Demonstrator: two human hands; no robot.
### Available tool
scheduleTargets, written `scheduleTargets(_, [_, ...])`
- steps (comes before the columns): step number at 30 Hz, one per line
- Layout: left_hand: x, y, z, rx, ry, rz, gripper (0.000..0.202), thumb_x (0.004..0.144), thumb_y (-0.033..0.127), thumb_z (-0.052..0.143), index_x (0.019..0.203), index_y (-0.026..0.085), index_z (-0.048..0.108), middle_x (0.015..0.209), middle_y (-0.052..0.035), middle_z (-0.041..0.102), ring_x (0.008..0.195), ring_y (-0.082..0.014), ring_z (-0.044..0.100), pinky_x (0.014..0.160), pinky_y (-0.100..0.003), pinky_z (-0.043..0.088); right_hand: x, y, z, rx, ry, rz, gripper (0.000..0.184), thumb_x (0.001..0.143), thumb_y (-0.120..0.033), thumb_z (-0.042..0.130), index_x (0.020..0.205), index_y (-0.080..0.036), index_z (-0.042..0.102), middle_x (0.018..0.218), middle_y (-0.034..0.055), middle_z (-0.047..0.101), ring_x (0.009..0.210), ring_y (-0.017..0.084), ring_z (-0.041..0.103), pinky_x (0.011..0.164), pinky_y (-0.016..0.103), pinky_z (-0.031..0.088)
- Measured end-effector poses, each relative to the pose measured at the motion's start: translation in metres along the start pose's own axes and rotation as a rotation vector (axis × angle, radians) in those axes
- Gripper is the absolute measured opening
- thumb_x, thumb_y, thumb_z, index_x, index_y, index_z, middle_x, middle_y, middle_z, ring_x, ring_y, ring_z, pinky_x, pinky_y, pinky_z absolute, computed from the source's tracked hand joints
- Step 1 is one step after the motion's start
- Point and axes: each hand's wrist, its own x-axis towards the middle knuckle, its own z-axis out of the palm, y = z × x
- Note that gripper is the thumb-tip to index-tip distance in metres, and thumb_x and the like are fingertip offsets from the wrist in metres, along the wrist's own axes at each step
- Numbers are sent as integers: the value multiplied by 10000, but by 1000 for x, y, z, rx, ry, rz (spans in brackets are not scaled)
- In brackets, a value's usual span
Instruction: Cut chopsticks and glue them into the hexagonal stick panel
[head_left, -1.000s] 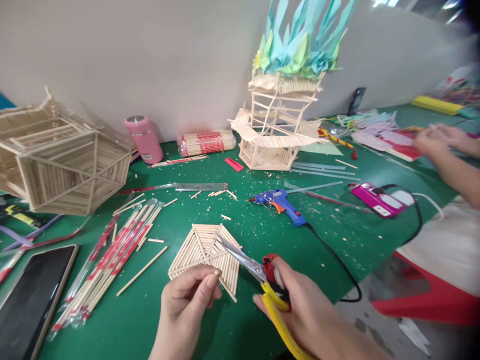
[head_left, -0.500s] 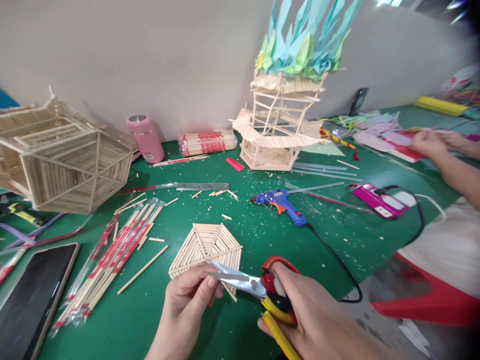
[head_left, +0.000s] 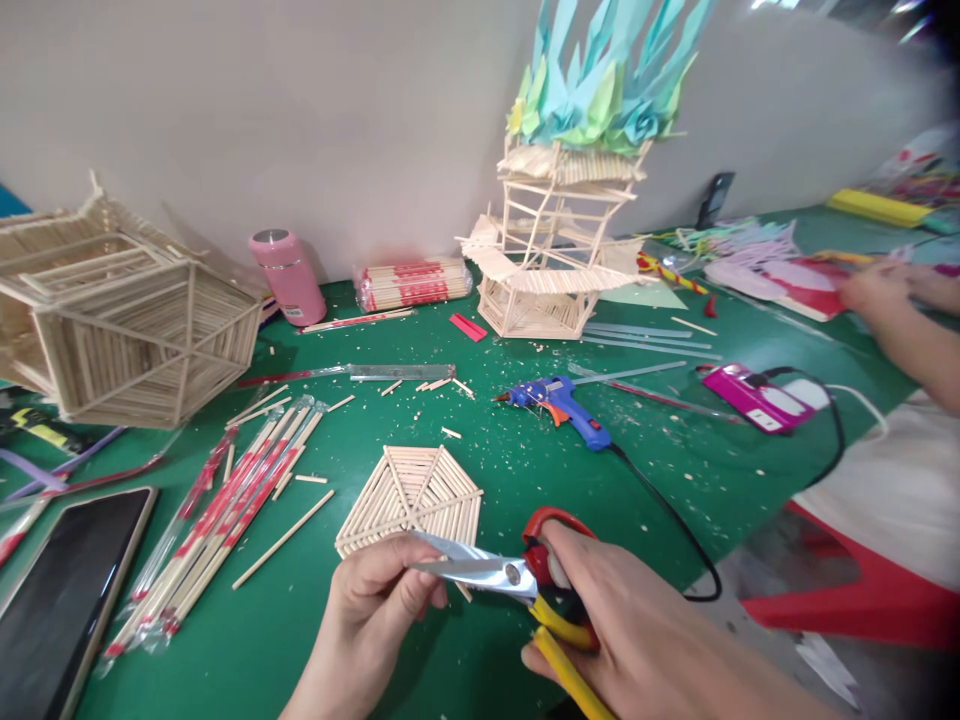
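Observation:
My right hand (head_left: 637,640) grips a pair of scissors (head_left: 487,572) by the red and yellow handles, with the blades pointing left. My left hand (head_left: 375,610) is pinched shut just under the blade tips, holding something small that I cannot make out. Both hands hover over the near edge of a flat hexagonal panel of wooden sticks (head_left: 412,497) that lies on the green table (head_left: 510,470).
A blue glue gun (head_left: 562,402) with a black cord lies behind the panel. Wrapped chopsticks (head_left: 225,515) and a tablet (head_left: 64,590) sit left, a stick house (head_left: 120,320) far left, a stick tower (head_left: 559,250) behind. Another person's hands (head_left: 892,290) work at the right.
The scissors swung from pointing up-left over the panel to lying level, with the blades now at my left fingertips. My left hand stayed pinched and dropped slightly.

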Motion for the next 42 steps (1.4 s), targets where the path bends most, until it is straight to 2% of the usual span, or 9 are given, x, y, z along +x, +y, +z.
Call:
scheduleTargets(4, [-1,-2,-2,2,-25,4,188,824,289,568,706,196,681,554,-3,596,492,-84,489,449,-170,389,3,5,6,-46,20,-33,281,718,-350,574,824,-212,354,631,-13,515,514,153,452,462,276,251])
scheduleTargets(9, [-1,0,-3,-13,-42,-6,158,817,291,573,770,197,691,557,-14,613,476,-95,505,428,-179,394,1,8,13,-58,40,-71,207,764,-324,528,835,-213,368,636,-2,551,524,171,495,462,282,253])
scheduleTargets(14, [-2,4,4,-8,-79,-109,233,805,301,583,631,180,678,537,-14,603,476,-84,485,461,-178,387,3,11,16,25,95,-70,160,812,-330,493,806,-226,371,570,-28,536,460,139,469,429,261,244])
scheduleTargets(17, [-2,4,10,-75,1,-203,197,772,343,618,700,179,699,520,-8,595,470,-81,472,457,-175,377,14,24,15,15,234,77,192,827,-389,489,804,-229,385,559,-35,538,454,132,491,427,238,295])
scheduleTargets(21, [0,3,13,-109,56,-219,174,729,338,664,693,171,698,526,-4,593,481,-75,475,464,-164,384,34,51,4,-231,367,200,185,785,-383,508,783,-220,420,658,29,613,587,202,595,501,272,371])
scheduleTargets(29, [7,1,10,-38,316,-160,188,675,334,706,718,151,700,526,0,595,490,-97,507,465,-184,421,53,64,-23,-415,332,141,183,731,-343,535,821,-185,554,883,105,635,848,265,617,710,337,463])
scheduleTargets(34, [6,9,4,-32,445,-134,205,683,358,700,755,166,693,571,9,609,540,-94,528,500,-172,438,53,66,-26,-485,319,110,309,725,-412,561,892,-155,599,897,116,633,844,270,612,741,358,471])
scheduleTargets(39, [5,25,-5,30,400,-122,222,697,365,683,742,147,688,555,8,579,531,-90,505,481,-172,422,44,64,-35,-512,388,106,362,771,-445,536,964,-147,605,898,123,642,820,287,617,700,387,483])
scheduleTargets(42, [5,31,-9,115,330,-135,240,702,378,663,750,144,688,545,5,573,516,-95,495,469,-181,412,35,54,-37,-484,489,65,371,807,-428,514,1060,-162,567,1027,119,618,943,281,581,779,394,474])
